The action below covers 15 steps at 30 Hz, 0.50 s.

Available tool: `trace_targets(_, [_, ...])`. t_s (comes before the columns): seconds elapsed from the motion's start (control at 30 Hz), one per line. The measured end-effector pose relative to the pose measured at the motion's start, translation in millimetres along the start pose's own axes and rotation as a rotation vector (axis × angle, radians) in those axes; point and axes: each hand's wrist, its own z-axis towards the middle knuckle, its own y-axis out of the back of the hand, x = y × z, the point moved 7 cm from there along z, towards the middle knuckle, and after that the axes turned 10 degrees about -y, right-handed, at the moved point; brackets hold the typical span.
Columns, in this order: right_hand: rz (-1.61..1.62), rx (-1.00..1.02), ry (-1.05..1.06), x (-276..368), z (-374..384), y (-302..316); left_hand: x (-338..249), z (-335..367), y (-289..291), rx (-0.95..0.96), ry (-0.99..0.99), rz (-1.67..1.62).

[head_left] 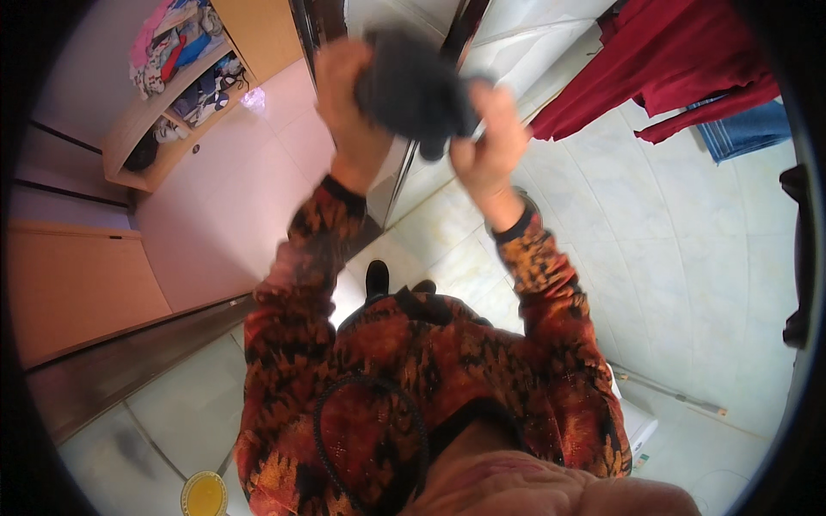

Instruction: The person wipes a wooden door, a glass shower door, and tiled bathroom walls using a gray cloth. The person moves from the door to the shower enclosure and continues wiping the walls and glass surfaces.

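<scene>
Both my hands are raised in front of me, gripping a bunched dark grey cloth (411, 86). My left hand (348, 107) clasps its left side, fingers curled around the fabric. On the right side, my right hand (490, 142) pinches the cloth, with a fold hanging down between the two hands. My sleeves are orange and black patterned. Below the hands I see my dark shoes (379, 279) on the pale tiled floor (654, 241).
Dark red garments (671, 69) and a blue cloth (744, 131) hang at the upper right. A wooden shelf (176, 86) with colourful folded clothes stands at the upper left. A sliding-door metal track (129, 361) crosses the floor at the left. A yellow round lid (205, 495) lies near the bottom.
</scene>
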Motion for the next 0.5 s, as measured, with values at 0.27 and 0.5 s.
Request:
trace_targets(0.27, [0.179, 0.419, -0.828, -70.6, -153.5, -43.0, 1.4, -174.6, 42.9, 0.272, 0.62, 0.182])
trace_targets(0.5, [0.131, -0.198, -0.132, -8.8, 48.8, 37.0, -24.9, 57.6, -5.4, 0.124, 0.013, 0.063])
